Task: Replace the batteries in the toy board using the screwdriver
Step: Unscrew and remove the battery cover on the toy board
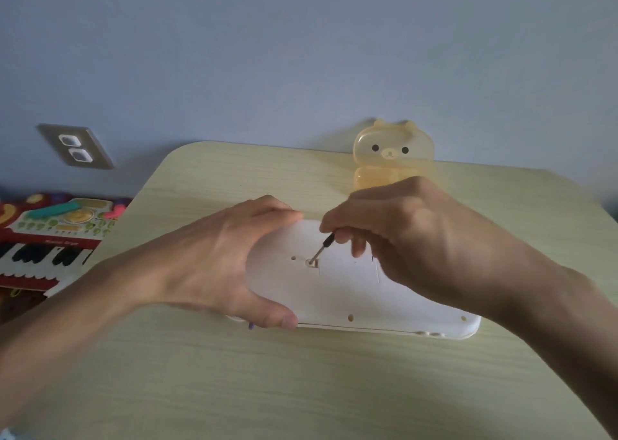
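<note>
Black screwdriver [322,249], handle inside right hand [411,235]

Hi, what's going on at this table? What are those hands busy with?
A person is working on a white toy board lying back side up on the table. The left hand grips its left end, while the right hand holds a screwdriver with its tip in the screw recess by the battery cover. The cover is not yet off.
</note>
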Motion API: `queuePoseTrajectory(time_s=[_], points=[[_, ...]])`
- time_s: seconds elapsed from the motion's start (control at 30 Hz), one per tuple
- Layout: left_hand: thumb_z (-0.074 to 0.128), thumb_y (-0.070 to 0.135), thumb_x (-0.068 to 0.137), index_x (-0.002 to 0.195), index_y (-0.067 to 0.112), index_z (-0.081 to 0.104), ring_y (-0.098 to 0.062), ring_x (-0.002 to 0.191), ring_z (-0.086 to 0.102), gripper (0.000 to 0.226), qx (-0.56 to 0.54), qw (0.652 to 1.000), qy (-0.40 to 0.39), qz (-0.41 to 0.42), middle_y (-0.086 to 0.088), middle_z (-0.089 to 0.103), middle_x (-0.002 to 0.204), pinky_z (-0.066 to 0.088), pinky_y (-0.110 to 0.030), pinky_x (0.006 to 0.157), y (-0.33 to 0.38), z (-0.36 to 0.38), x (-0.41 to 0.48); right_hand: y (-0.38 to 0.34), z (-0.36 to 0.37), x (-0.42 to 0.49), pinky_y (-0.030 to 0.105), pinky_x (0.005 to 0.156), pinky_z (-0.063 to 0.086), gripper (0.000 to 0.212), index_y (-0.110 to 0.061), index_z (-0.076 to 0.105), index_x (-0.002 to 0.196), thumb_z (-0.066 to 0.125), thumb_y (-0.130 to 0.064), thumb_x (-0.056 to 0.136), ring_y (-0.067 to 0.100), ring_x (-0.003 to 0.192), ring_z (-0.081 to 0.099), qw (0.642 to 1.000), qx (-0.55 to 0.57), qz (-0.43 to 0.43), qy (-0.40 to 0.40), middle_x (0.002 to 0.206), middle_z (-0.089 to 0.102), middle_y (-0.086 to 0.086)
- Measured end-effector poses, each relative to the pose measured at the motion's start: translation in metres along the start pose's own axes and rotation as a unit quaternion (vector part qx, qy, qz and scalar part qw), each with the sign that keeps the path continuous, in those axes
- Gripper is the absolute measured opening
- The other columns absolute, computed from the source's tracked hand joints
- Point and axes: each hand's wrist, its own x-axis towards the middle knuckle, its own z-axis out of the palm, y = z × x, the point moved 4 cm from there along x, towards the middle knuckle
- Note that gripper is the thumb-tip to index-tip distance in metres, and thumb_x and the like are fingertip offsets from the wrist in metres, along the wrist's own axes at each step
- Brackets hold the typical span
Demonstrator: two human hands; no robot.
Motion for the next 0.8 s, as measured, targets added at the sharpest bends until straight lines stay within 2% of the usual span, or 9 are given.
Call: queuePoseTrajectory(time_s=[0.1, 0.17, 0.23, 0.3, 0.37, 0.43, 0.53, 0.7, 0.8], points=[[0.088, 0.077, 0.056, 0.154, 0.050, 0.035, 0.008, 0.132, 0.043, 0.115, -0.006, 1.000, -0.006, 0.001, 0.035, 0.038, 0.141, 0.038, -0.010, 0.097, -0.001, 0.000, 0.001, -0.003, 0.001, 0.004, 0.044, 0.057, 0.056, 0.052, -0.007, 0.068, 0.112, 0.036, 0.010, 0.075, 0.031, 0.071, 0.068, 0.999, -0.029, 0.006, -0.019, 0.089, 0.074, 0.007], [0.088, 0.079, 0.056, 0.157, 0.049, 0.033, 0.008, 0.135, 0.041, 0.118, -0.006, 1.000, -0.005, 0.004, 0.036, 0.037, 0.144, 0.038, -0.011, 0.102, -0.001, 0.000, 0.001, -0.002, 0.000, 0.004, 0.038, 0.059, 0.055, 0.034, -0.014, 0.059, 0.115, 0.044, 0.005, 0.091, 0.014, 0.069, 0.065, 0.999, -0.008, 0.031, -0.032, 0.093, 0.076, 0.001], [0.088, 0.079, 0.057, 0.155, 0.048, 0.035, 0.008, 0.136, 0.042, 0.116, -0.001, 1.000, -0.005, 0.006, 0.035, 0.037, 0.144, 0.038, -0.012, 0.103, -0.001, 0.000, 0.001, -0.002, -0.003, 0.005, 0.036, 0.057, 0.052, 0.007, -0.015, 0.058, 0.104, 0.054, -0.011, 0.100, 0.005, 0.063, 0.061, 0.998, 0.031, 0.040, -0.021, 0.083, 0.075, -0.004], [0.091, 0.074, 0.058, 0.149, 0.050, 0.040, 0.007, 0.132, 0.045, 0.107, -0.005, 1.000, -0.004, 0.011, 0.032, 0.041, 0.141, 0.036, -0.005, 0.098, 0.000, 0.000, 0.002, -0.002, -0.006, 0.010, 0.038, 0.052, 0.050, 0.025, -0.014, 0.064, 0.088, 0.056, -0.034, 0.100, 0.013, 0.053, 0.060, 0.998, 0.030, 0.033, 0.036, 0.063, 0.068, -0.006], [0.092, 0.070, 0.058, 0.144, 0.053, 0.043, 0.006, 0.130, 0.047, 0.101, -0.012, 1.000, 0.001, 0.013, 0.030, 0.045, 0.138, 0.036, -0.002, 0.094, 0.000, -0.001, 0.001, -0.002, -0.004, 0.014, 0.032, 0.048, 0.044, 0.038, -0.014, 0.068, 0.076, 0.059, -0.044, 0.098, 0.011, 0.044, 0.050, 0.996, 0.018, 0.035, 0.080, 0.049, 0.052, -0.015], [0.092, 0.070, 0.058, 0.147, 0.051, 0.043, 0.008, 0.129, 0.047, 0.103, -0.011, 1.000, 0.003, 0.014, 0.030, 0.044, 0.138, 0.035, -0.001, 0.093, -0.001, 0.000, 0.001, 0.000, 0.001, 0.017, 0.026, 0.048, 0.039, 0.028, -0.015, 0.071, 0.078, 0.064, -0.034, 0.097, 0.009, 0.043, 0.044, 0.994, 0.003, 0.044, 0.100, 0.048, 0.043, -0.020], [0.091, 0.074, 0.057, 0.151, 0.046, 0.042, 0.008, 0.128, 0.046, 0.109, -0.011, 1.000, 0.005, 0.011, 0.031, 0.043, 0.137, 0.035, -0.001, 0.093, -0.002, 0.000, 0.001, 0.005, 0.004, 0.016, 0.020, 0.052, 0.040, 0.007, -0.017, 0.068, 0.088, 0.068, -0.019, 0.095, 0.006, 0.048, 0.054, 0.992, 0.045, 0.075, 0.088, 0.051, 0.054, -0.017], [0.085, 0.082, 0.056, 0.155, 0.046, 0.038, 0.005, 0.132, 0.045, 0.116, -0.006, 1.000, -0.004, 0.007, 0.032, 0.041, 0.140, 0.043, -0.019, 0.105, -0.002, -0.001, 0.001, 0.012, -0.006, 0.007, 0.025, 0.057, 0.055, 0.018, -0.017, 0.071, 0.093, 0.056, -0.012, 0.099, 0.007, 0.062, 0.073, 0.987, 0.114, 0.117, 0.005, 0.070, 0.075, -0.011], [0.086, 0.081, 0.056, 0.155, 0.045, 0.038, 0.006, 0.132, 0.045, 0.116, -0.002, 1.000, -0.006, 0.004, 0.033, 0.041, 0.140, 0.042, -0.019, 0.106, -0.002, -0.001, 0.001, 0.017, -0.008, 0.008, 0.014, 0.050, 0.049, 0.020, -0.013, 0.074, 0.089, 0.058, -0.009, 0.101, 0.008, 0.057, 0.074, 0.979, 0.155, 0.134, -0.003, 0.070, 0.077, -0.006]])
